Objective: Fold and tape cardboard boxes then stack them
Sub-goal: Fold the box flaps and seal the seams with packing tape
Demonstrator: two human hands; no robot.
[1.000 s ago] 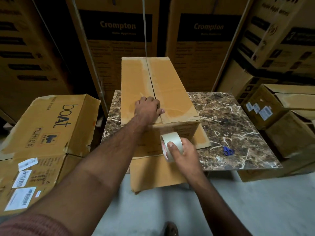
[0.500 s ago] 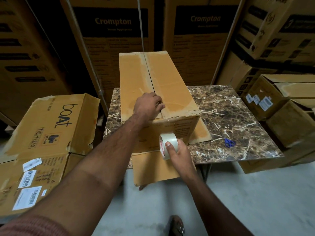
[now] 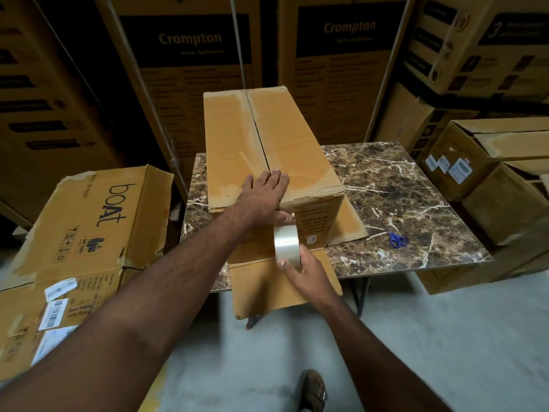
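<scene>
I am seeing the left hand [image 3: 263,194] lying flat, fingers [image 3: 276,177] straight and together, pressing the top seam of the tall brown cardboard box [image 3: 267,147] standing at the marble-patterned table's [image 3: 401,188] near-left edge. My right hand [image 3: 306,267] is gripping the clear tape roll [image 3: 286,245] against the box's front. Blue scissors [image 3: 398,239] are lying toward the near-right corner.

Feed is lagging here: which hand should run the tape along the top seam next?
Probably the right hand: it grips the tape roll against the near face of the box, while the left hand lies flat over the seam, pinning the flaps.
</scene>
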